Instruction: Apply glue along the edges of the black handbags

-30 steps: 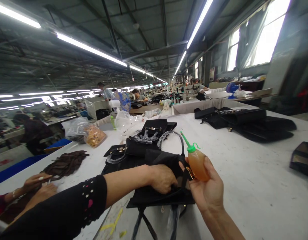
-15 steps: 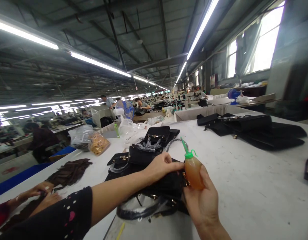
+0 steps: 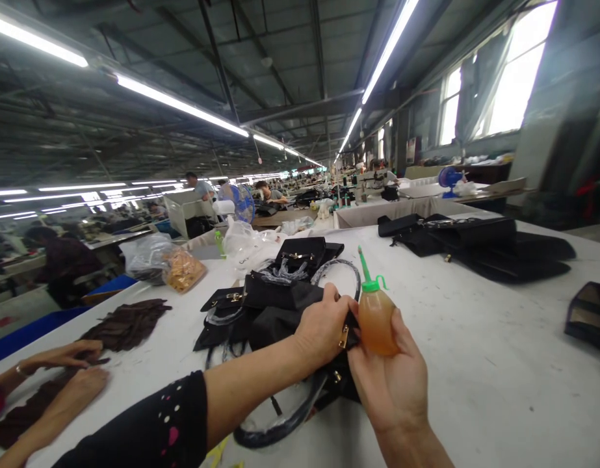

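My right hand point(image 3: 390, 374) is closed around a small squeeze bottle point(image 3: 376, 315) of orange liquid with a green nozzle pointing up. My left hand point(image 3: 324, 328) grips the edge of a black handbag point(image 3: 275, 322) beside its gold clasp point(image 3: 344, 336), just left of the bottle. The bag's plastic-wrapped handle point(image 3: 280, 426) loops toward me over the white table point(image 3: 475, 364). More black bags point(image 3: 300, 257) with gold fittings are piled right behind it.
Another person's two hands point(image 3: 60, 374) rest on brown leather pieces point(image 3: 127, 322) at the left. Plastic bags point(image 3: 173, 263) and a blue fan point(image 3: 241, 201) stand farther back. A stack of black bags point(image 3: 480, 244) lies at the right, a dark item point(image 3: 589, 312) at the edge.
My left hand shifted from the top of the bag to its edge by the clasp, and the bag turned so its handle now hangs toward me. The bottle stayed in my right hand.
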A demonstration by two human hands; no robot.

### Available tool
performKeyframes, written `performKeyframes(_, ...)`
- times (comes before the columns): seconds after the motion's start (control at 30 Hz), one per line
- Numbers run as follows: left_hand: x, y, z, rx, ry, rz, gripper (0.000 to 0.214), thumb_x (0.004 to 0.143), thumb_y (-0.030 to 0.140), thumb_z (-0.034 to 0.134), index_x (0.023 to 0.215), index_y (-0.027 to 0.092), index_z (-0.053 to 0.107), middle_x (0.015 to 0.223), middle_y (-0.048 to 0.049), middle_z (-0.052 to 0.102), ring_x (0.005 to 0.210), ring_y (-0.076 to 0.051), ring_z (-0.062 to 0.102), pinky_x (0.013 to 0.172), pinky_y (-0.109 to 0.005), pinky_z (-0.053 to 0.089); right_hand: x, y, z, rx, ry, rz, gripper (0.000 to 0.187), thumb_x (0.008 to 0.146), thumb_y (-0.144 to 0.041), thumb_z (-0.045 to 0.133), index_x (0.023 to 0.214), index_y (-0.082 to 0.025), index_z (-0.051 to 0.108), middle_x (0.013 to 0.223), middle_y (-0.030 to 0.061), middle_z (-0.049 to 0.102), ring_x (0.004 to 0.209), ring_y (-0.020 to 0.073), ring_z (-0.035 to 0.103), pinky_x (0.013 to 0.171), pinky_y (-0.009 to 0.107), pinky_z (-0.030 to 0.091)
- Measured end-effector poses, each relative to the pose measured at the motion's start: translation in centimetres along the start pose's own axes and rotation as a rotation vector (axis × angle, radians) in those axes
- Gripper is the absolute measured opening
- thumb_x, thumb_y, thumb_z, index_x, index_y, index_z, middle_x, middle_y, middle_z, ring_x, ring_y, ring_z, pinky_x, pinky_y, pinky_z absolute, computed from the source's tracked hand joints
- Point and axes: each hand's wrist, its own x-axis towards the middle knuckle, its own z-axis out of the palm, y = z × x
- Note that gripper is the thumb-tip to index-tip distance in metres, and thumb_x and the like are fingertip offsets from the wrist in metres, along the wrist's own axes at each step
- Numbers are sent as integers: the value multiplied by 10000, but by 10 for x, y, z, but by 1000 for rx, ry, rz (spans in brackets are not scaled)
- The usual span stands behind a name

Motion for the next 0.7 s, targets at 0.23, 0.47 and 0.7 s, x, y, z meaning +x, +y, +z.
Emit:
performKeyframes(0.23,12,-21,12,74,43,117,310,892,230,515,1200,215,541,1405,-134,441,930,-223,671,782,-349,567,0,-4,-10,113,107,134,211,933,-365,581,1020,-241,728,973,13,783,1039,183,705,965,346,542)
performKeyframes(0.47,34,-63,13,-124,28,104,287,902,210,511,1106,239,710,1039,-62,741,980,-216,679,875,-303,502,-13,-37,-35,-42,68,107,325,850,-416,646,1079,-199,727,1084,131,760,1099,348,679,905,476,579)
performKeyframes(0.7,64,-75,-14,-212,-122,124,299,900,168,459,1003,155,740,934,-95,745,889,-216,669,808,-281,459,-22,-91,-95,-316,264,31,426,604,-366,797,1013,-262,740,934,134,765,467,154,575,290,195,388)
